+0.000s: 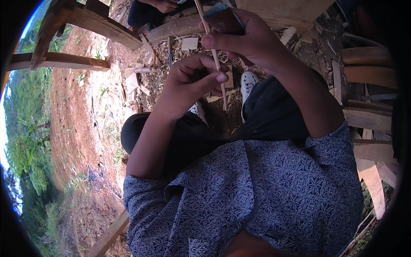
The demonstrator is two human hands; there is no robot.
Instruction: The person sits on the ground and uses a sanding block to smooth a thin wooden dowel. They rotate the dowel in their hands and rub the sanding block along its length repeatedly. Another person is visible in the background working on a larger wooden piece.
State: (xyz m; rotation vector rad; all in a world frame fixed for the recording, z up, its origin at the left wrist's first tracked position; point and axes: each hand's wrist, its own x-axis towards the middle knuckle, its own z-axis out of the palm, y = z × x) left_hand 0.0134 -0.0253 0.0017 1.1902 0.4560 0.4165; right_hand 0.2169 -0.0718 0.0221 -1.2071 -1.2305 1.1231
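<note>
A thin wooden stick (224,96) runs slantwise from the top edge down past both hands, its lower end hanging free above the ground. My left hand (184,83) is closed on it near that lower end, pinching it between thumb and fingers. Higher up, my right hand (257,45) is closed around a curled, dark brown sheet with a bluish edge, which looks like sandpaper (224,21). The right thumb lies against the stick or just beside it; whether the sheet touches the stick I cannot tell. Some of the right fingers are hidden.
Wood chips and shavings litter the ground around my white shoes (248,83). A dark rod-like tool (170,51) lies beyond my left hand. Another person's hand (166,5) shows at the top. Curved boards (369,64) are piled on the right; a timber frame (102,28) stands at left.
</note>
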